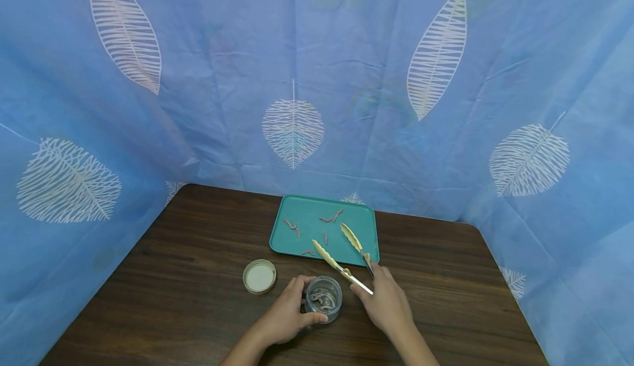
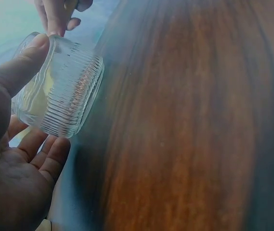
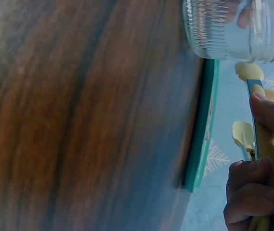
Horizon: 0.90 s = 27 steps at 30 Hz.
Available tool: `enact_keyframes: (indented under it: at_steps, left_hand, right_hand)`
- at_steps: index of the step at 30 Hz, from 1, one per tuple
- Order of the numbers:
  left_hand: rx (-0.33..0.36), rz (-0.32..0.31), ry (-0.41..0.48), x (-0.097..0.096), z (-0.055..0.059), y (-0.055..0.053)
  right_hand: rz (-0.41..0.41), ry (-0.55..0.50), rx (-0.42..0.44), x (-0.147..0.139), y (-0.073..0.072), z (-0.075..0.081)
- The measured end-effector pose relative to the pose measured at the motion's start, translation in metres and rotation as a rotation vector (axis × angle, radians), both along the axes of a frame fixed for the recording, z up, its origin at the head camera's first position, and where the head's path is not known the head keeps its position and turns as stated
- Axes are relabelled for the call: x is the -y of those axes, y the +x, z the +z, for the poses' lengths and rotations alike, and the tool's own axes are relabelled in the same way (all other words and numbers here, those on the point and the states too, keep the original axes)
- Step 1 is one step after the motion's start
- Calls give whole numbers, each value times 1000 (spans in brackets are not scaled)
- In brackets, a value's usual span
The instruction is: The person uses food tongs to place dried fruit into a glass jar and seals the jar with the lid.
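Observation:
My left hand point(image 1: 289, 312) grips a clear glass jar point(image 1: 333, 316) by its side, thumb on one wall and fingers on the other. The jar is uncapped, and several worm-like pieces point(image 1: 323, 300) lie inside it. Ribbed glass walls point(image 2: 71, 91) show in the left wrist view. In my right hand point(image 1: 388, 302) is a pair of tongs point(image 1: 327, 255) with metal arms and pale yellow scalloped tips. The tongs are spread apart, with nothing between their tips. Their tips reach over the near part of a teal tray point(image 1: 307, 209), where several pinkish worm-like pieces point(image 1: 292, 225) lie scattered.
Left of the jar, a round jar lid point(image 1: 260, 277) lies with its pale inner side up. Dark wood-grain tabletop point(image 1: 198, 256) surrounds everything. Blue cloth point(image 1: 223, 107) with white leaf prints hangs behind the table and along both sides.

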<state>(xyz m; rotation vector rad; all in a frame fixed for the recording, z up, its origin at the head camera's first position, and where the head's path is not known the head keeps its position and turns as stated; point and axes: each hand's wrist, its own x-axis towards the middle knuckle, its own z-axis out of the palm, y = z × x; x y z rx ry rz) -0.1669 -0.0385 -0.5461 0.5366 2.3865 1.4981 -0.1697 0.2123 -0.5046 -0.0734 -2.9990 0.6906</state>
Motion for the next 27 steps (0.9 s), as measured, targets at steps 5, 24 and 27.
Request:
enact_keyframes:
  at_steps: [5, 24, 27]
  left_hand:
    - [8, -2, -3, 0, 1, 0]
    - [2, 1, -14, 0, 1, 0]
    - [7, -4, -9, 0, 1, 0]
  right_hand:
    - [3, 24, 10, 1, -6, -5]
    - [-18, 136, 60, 12, -19, 0]
    - [-17, 128, 44, 10, -19, -2]
